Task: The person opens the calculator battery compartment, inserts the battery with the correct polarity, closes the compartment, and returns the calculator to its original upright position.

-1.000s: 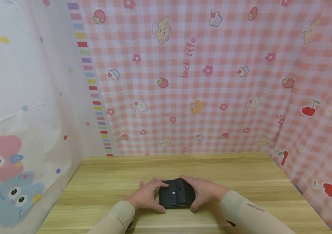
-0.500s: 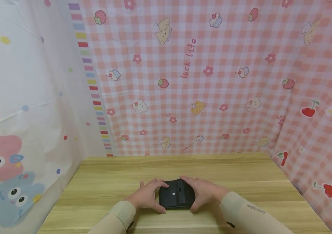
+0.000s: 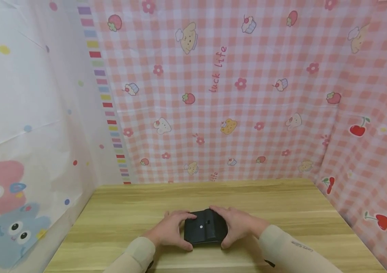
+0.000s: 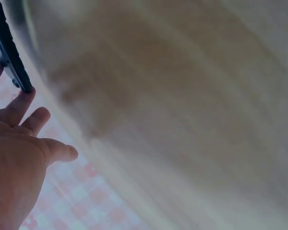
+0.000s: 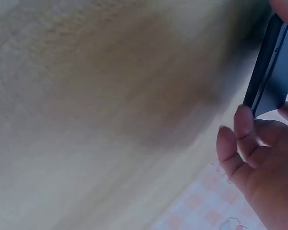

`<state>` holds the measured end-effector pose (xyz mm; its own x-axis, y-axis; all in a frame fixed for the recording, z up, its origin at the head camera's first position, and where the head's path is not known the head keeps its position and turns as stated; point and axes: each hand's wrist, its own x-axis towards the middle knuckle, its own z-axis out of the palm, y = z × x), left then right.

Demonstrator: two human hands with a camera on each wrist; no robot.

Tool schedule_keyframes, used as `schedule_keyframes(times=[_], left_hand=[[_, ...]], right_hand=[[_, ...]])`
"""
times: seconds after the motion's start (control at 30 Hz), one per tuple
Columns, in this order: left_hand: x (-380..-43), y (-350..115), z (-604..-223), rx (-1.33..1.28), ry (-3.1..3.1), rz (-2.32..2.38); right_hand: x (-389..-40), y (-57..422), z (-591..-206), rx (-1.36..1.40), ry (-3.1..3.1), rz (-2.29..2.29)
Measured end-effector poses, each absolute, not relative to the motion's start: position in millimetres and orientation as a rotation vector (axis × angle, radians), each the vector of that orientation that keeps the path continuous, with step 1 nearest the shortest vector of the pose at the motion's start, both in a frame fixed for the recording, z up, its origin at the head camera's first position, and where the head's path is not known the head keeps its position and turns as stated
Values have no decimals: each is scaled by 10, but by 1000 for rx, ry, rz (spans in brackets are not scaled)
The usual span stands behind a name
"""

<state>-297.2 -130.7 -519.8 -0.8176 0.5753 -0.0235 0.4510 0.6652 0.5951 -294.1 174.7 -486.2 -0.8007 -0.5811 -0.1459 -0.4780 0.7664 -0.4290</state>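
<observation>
Between both hands is a black wallet (image 3: 195,229) with a small silver snap on its upper face and a raised band nearer its right side. My left hand (image 3: 173,229) holds the left side, thumb at the near edge and fingers at the far edge. On the opposite side my right hand (image 3: 237,225) grips it the same way and covers part of the right end. The left wrist view catches the wallet's edge (image 4: 14,55) against the fingertips of that hand (image 4: 14,163). In the right wrist view, fingers of the right hand (image 5: 273,172) touch the wallet's lower corner (image 5: 264,72).
The wood-grain table (image 3: 128,201) extends around the hands. Behind it hangs a pink checked cloth (image 3: 213,148), which continues on the right. A white cloth with cartoon figures (image 3: 43,159) hangs along the left side.
</observation>
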Motion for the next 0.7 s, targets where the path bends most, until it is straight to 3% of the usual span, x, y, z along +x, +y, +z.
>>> schedule_keyframes(times=[0.7], left_hand=[[-2796, -1424, -4718, 848, 2676, 1029]], right_hand=[[-2820, 1800, -4438, -943, 2583, -827]])
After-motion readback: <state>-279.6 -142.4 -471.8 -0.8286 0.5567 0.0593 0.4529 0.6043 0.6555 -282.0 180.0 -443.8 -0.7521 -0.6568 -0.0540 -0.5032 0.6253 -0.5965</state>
